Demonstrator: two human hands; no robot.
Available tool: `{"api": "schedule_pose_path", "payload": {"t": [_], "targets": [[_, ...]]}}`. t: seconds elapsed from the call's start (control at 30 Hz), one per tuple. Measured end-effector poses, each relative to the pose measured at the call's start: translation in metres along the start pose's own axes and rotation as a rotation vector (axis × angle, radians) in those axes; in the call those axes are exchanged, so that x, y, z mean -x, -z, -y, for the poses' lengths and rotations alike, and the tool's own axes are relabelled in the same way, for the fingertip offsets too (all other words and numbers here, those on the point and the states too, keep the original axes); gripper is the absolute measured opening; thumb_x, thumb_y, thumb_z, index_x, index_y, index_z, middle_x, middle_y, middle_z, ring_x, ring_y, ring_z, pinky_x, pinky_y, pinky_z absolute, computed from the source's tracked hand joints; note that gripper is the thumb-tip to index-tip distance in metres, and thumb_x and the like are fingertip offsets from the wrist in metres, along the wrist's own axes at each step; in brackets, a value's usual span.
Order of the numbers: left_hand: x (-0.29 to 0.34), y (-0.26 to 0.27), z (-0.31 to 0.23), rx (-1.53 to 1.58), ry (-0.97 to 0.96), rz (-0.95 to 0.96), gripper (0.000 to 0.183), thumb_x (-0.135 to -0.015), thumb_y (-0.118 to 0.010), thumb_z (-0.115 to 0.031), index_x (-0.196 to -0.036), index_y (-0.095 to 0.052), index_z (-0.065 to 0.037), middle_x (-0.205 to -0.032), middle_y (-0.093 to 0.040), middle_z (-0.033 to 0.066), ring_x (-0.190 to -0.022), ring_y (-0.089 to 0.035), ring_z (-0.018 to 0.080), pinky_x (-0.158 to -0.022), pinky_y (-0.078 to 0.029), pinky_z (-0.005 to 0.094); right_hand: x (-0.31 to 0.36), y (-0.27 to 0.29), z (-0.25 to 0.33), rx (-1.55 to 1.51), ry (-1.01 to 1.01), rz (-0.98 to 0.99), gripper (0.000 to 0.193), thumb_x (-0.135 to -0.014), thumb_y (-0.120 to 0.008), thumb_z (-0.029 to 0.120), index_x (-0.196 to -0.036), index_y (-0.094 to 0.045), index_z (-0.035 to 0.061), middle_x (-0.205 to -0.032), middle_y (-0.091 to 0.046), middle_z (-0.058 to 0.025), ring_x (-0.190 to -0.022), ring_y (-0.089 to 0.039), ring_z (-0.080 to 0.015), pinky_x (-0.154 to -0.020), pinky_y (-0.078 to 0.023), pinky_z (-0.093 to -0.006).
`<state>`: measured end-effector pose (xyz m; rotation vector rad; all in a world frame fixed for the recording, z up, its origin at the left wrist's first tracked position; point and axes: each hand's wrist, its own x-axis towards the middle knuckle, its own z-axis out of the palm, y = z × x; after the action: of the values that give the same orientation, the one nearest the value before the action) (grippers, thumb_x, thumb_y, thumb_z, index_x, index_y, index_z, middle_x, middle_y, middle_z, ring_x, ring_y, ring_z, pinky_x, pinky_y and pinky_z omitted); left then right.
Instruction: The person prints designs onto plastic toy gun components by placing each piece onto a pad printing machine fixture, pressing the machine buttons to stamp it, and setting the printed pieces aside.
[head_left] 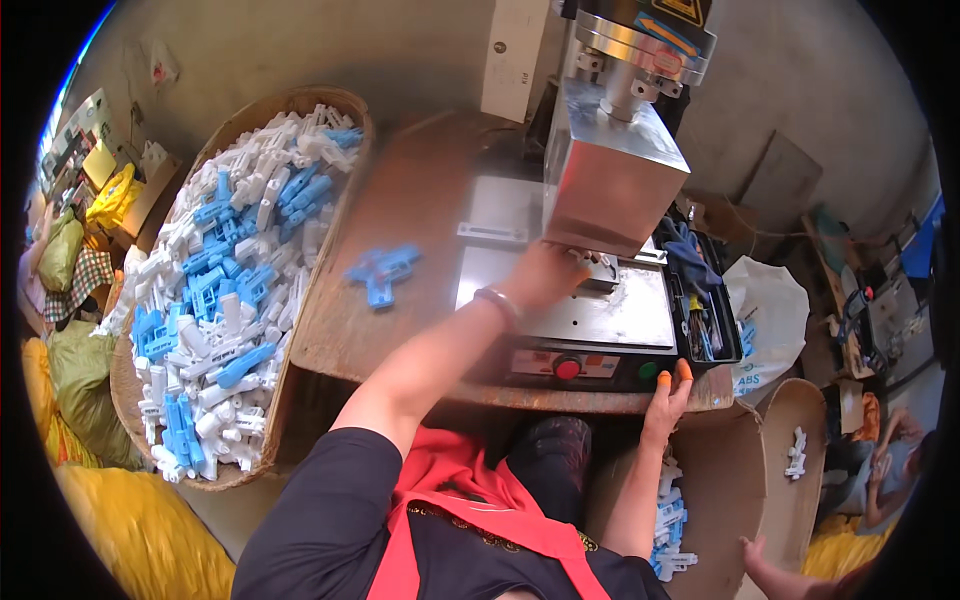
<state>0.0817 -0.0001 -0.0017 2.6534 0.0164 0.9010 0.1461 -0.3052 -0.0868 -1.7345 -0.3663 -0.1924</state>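
My left hand (545, 278) reaches under the big metal block (612, 175) of a press machine. Its fingers are bent in at a small dark fixture (600, 275) on the steel plate (640, 315); a bit of white shows there, but what they grip is mostly hidden. My right hand (665, 402) is at the machine's front right corner, beside the green button (648, 371), fingers stretched up with orange covers on the tips. It holds nothing visible. A few blue toy water guns (382, 272) lie together on the wooden table to the left.
A large carton (283, 405) heaped with white and blue toy guns stands at left. Right of the machine are a black tool tray (735, 345) and a white bag (770, 310). An open carton (790, 440) with toy guns sits below. Another person's hand (775, 570) shows at lower right.
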Motion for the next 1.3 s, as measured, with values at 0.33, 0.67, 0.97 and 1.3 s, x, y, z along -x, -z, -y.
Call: {"api": "schedule_pose_path", "payload": {"t": [0.33,0.67,0.97,1.3], "targets": [[0.152,0.074,0.003,-0.059,-0.063,0.125,0.067,-0.081,-0.067,-0.038,-0.139,-0.042,-0.017,-0.145,-0.036,0.0149,-0.134,-0.034,0.0336,-0.106,-0.029,0.0499,-0.026,0.036,-0.056,0.209,-0.035,0.157,0.076,-0.090,-0.063,0.042,-0.140,-0.035,-0.0072,-0.143,-0.040,-0.0204,-0.130,-0.038,-0.0276,-0.109,-0.028,-0.0332],[0.262,0.252,0.196,-0.742,0.894,-0.193,0.043,-0.073,-0.068,-0.020,-0.115,-0.059,-0.013,-0.101,-0.062,0.0160,-0.092,-0.060,0.0323,-0.075,-0.049,0.0453,-0.022,0.043,-0.058,0.091,-0.077,0.200,0.065,-0.092,-0.062,0.027,-0.142,-0.034,-0.0042,-0.142,-0.041,-0.0164,-0.127,-0.040,-0.0247,-0.108,-0.028,-0.0327],[0.255,0.313,0.172,-0.568,0.699,-0.429,0.027,-0.082,-0.065,-0.022,-0.101,-0.064,-0.002,-0.094,-0.063,0.0174,-0.086,-0.062,0.0344,-0.077,-0.050,0.0431,0.006,-0.006,0.059,0.274,0.241,0.042,0.033,-0.093,-0.050,0.004,-0.125,-0.053,-0.0037,-0.122,-0.057,-0.0149,-0.116,-0.052,-0.0228,-0.102,-0.036,-0.0321],[0.150,0.090,-0.019,0.051,0.261,-0.210,0.050,-0.081,-0.068,-0.006,-0.128,-0.052,-0.005,-0.121,-0.054,0.0185,-0.106,-0.052,0.0372,-0.092,-0.043,0.0404,-0.088,-0.124,0.067,0.227,0.615,0.397,0.022,-0.090,-0.053,0.008,-0.110,-0.059,0.0001,-0.119,-0.056,-0.0158,-0.113,-0.048,-0.0369,-0.095,-0.038,-0.0415]]}}
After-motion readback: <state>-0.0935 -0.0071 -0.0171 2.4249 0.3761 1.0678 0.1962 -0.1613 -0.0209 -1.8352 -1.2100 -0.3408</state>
